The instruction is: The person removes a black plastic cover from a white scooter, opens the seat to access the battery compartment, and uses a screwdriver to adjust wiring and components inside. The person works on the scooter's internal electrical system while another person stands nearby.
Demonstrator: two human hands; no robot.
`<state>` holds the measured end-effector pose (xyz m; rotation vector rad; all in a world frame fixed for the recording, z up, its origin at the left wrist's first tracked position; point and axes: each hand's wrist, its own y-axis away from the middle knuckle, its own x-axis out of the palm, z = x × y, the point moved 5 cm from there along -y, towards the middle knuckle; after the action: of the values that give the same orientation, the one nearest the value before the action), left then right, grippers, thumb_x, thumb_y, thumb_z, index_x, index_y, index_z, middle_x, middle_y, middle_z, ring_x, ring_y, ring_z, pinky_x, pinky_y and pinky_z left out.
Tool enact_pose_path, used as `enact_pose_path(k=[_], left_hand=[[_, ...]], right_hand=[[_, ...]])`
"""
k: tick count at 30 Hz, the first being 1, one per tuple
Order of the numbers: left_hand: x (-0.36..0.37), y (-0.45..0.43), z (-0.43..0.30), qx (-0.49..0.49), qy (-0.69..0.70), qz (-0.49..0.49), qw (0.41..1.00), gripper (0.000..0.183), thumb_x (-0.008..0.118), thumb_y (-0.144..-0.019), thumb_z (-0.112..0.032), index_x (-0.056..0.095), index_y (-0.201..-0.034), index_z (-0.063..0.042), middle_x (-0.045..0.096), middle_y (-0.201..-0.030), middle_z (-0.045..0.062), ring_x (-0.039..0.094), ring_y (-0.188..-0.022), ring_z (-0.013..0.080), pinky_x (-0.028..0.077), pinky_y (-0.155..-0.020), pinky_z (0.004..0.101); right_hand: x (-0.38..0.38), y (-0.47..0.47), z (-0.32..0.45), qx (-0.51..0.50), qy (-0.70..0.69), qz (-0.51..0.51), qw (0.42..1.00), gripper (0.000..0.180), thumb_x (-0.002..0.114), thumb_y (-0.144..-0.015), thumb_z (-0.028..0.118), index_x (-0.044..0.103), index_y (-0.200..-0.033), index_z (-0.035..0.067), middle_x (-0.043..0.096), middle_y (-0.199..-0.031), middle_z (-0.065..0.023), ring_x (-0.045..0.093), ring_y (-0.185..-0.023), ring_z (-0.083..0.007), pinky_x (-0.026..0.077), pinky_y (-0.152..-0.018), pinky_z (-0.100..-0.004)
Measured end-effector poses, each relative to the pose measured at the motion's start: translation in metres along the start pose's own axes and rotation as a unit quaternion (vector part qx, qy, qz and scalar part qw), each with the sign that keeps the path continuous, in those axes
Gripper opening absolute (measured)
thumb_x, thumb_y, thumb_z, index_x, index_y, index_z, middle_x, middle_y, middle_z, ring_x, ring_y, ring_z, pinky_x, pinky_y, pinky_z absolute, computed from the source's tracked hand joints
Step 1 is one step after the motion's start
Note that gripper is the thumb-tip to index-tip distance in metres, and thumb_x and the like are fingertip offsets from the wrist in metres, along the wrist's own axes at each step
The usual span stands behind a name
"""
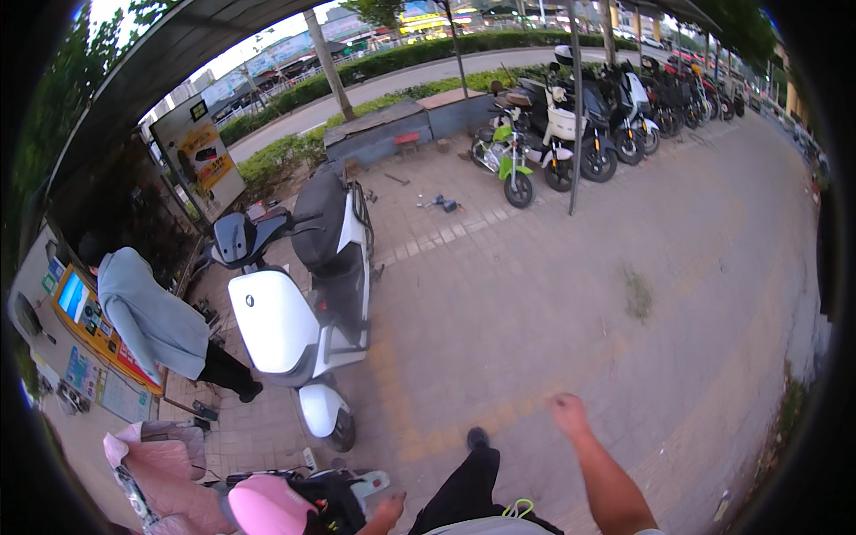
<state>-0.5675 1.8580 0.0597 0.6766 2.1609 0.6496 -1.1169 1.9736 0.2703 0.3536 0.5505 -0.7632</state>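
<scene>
My right hand [570, 410] hangs over the brick paving at the lower right, fingers curled, and whether it holds anything is too small to tell. Low in the picture, my left hand [390, 509] is beside a scooter [344, 498] that bears a pink helmet [271, 505]; its fingers are partly bent and I cannot tell if it touches the scooter. A pink quilted cover [164, 465] lies left of the helmet. Ahead on the left stands a white electric scooter [274, 321] with a black seat [322, 217].
A person in a grey-blue jacket [154, 314] faces a yellow-framed machine [87, 314] at left. A metal post [576, 120] rises near a row of parked scooters [602, 144]. Small tools or parts [441, 202] and a red stool [406, 140] are on the paving.
</scene>
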Motion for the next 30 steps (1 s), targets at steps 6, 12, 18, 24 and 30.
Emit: enact_pose_path(k=[6, 12, 18, 24, 30], left_hand=[[0.059, -0.103, -0.433, -0.094, 0.644, 0.252, 0.716, 0.076, 0.030, -0.100, -0.063, 0.040, -0.145, -0.003, 0.049, -0.144, 0.017, 0.043, -0.136, 0.0297, 0.027, -0.116, 0.0469], [-0.065, -0.254, -0.603, 0.124, 0.551, 0.173, 0.807, 0.052, 0.049, -0.101, -0.044, 0.052, -0.131, -0.002, 0.059, -0.124, 0.016, 0.059, -0.108, 0.0271, 0.047, -0.094, 0.0436], [-0.221, -0.374, -0.618, 0.026, 0.538, -0.111, 0.835, 0.031, 0.058, -0.099, -0.029, 0.062, -0.083, -0.003, 0.041, -0.060, -0.004, 0.035, -0.047, 0.0076, 0.028, -0.044, 0.0252], [-0.239, -0.462, -0.644, -0.019, 0.572, -0.228, 0.788, 0.031, 0.056, -0.099, -0.036, 0.057, -0.083, -0.010, 0.047, -0.064, -0.001, 0.044, -0.055, 0.0124, 0.035, -0.052, 0.0304], [-0.291, -0.513, -0.722, -0.041, 0.612, -0.238, 0.753, 0.027, 0.055, -0.100, -0.035, 0.062, -0.105, -0.009, 0.057, -0.075, 0.001, 0.056, -0.066, 0.0147, 0.046, -0.064, 0.0318]], right_hand=[[0.114, -0.107, 0.186, -0.394, 0.003, 0.020, 0.919, 0.044, 0.061, -0.092, 0.025, 0.057, -0.131, 0.005, 0.058, -0.129, -0.0214, 0.053, -0.121, -0.0390, 0.038, -0.108, -0.0437], [0.102, -0.256, -0.127, -0.086, 0.220, 0.280, 0.931, 0.046, 0.046, -0.096, 0.043, 0.065, -0.117, 0.007, 0.065, -0.118, -0.0215, 0.060, -0.112, -0.0388, 0.047, -0.097, -0.0481], [-0.042, -0.278, -0.263, 0.342, 0.315, 0.322, 0.825, 0.038, 0.050, -0.092, 0.038, 0.072, -0.101, 0.008, 0.070, -0.104, -0.0186, 0.066, -0.097, -0.0368, 0.052, -0.086, -0.0478], [0.026, -0.486, -0.241, 0.343, 0.313, 0.377, 0.802, 0.037, 0.052, -0.090, 0.037, 0.071, -0.096, 0.006, 0.070, -0.096, -0.0186, 0.067, -0.090, -0.0363, 0.052, -0.080, -0.0486], [0.174, -0.920, -0.084, -0.021, 0.274, 0.194, 0.942, 0.035, 0.055, -0.088, 0.033, 0.070, -0.089, 0.002, 0.070, -0.082, -0.0187, 0.068, -0.078, -0.0324, 0.053, -0.072, -0.0490]])
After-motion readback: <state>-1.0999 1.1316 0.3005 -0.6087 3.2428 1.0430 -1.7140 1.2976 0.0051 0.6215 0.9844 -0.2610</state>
